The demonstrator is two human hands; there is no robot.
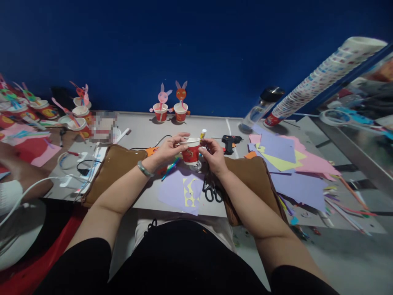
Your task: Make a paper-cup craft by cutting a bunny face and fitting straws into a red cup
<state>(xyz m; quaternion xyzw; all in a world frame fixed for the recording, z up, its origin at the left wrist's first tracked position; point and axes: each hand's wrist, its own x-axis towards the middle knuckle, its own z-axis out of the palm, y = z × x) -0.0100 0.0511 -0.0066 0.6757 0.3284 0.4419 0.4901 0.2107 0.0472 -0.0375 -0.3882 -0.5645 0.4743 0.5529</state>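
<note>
A red-and-white paper cup [190, 152] is held upright in my left hand [172, 148], whose fingers curl around its left side and rim. At the cup's right side, my right hand [215, 155] is closed in a pinch around a small white-and-yellow piece [203, 134] that sticks up above the fingertips. Whether this piece is fixed to the cup cannot be made out. Below my right hand are black-handled scissors [211, 193]. A yellow paper strip with round cutouts [189, 192] lies on a purple sheet [172, 189] under the cup.
Two finished-looking rabbit cups [160, 112] stand by the blue wall. A black glue gun [230, 143] lies right of my hands. Brown cushions [115, 170] flank the work spot. A bottle [258, 112], a tall cup stack [325, 78] and coloured paper [301, 190] are right; another person's arm [27, 172] is left.
</note>
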